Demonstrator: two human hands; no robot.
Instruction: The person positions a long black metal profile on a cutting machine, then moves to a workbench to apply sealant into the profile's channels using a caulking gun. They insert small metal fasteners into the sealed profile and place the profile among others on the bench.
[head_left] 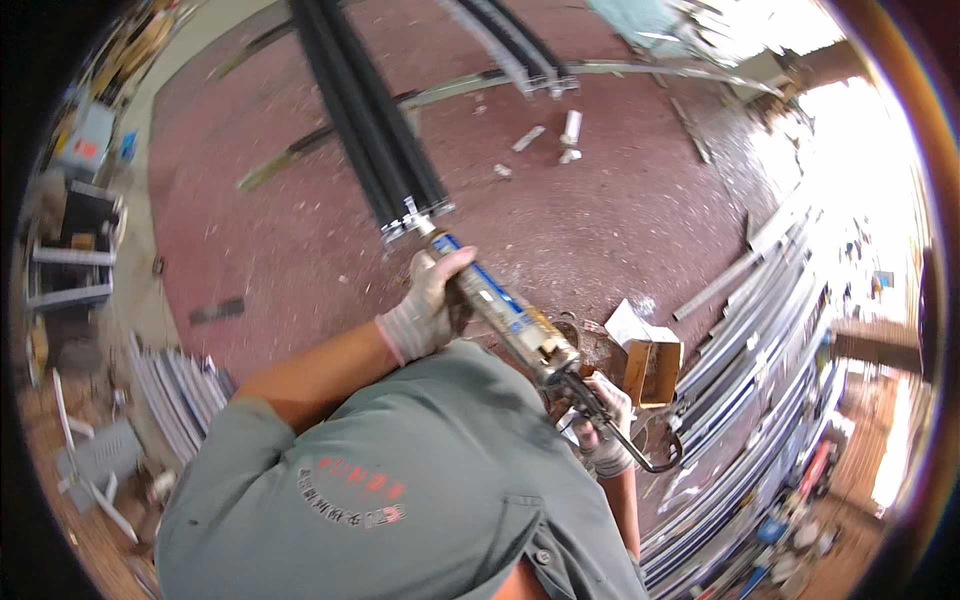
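A caulking gun (566, 375) with a blue-and-white sealant tube (495, 298) in it lies slantwise across my front. My left hand (430, 297), in a pale glove, is wrapped round the tube's front half, thumb on top. At the gun's rear, my gloved right hand (607, 410) grips the handle, partly hidden behind it; the hooked rod sticks out past that hand. The nozzle points away from me and meets or nearly meets the near end of a long black metal profile (375, 130); actual contact is too small to tell.
Another dark profile (510, 45) lies farther off across a support bar (470, 88). White scraps (571, 128) litter the red floor. An open cardboard box (650, 370) stands beside my right hand. Long metal strips (750, 350) are stacked at right, more strips (180, 395) at left.
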